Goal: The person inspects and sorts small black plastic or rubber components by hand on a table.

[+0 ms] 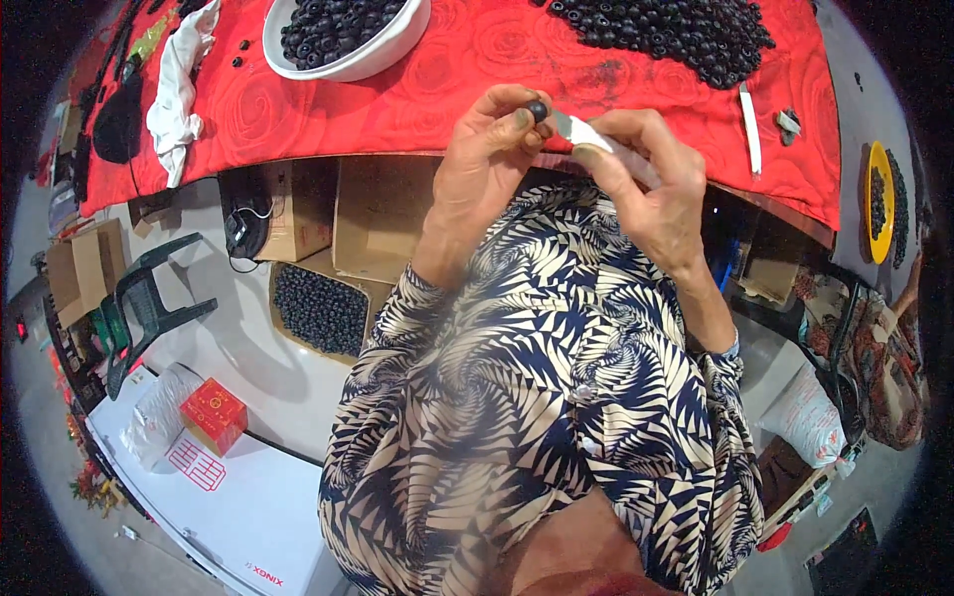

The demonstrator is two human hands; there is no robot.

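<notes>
My left hand point(489, 139), held over the near edge of the red-covered table, pinches a small, round black bead point(538, 110) between thumb and fingertips. Close beside it, my right hand point(651, 174) grips a white-handled knife point(596, 139) whose short grey blade points at the bead. I cannot make out whether the blade touches it. Beyond my left hand stands a white bowl point(383, 55) full of similar black beads. A large pile of loose black beads point(676, 35) lies on the cloth past my right hand.
On the red cloth point(477, 60) lie a slim white stick-like tool point(750, 129) at right and a crumpled white cloth point(179, 89) at left. Below are a cardboard box of beads point(320, 310), a dark plastic chair point(149, 298) and a white chest point(209, 487). A yellow dish point(878, 204) stands far right.
</notes>
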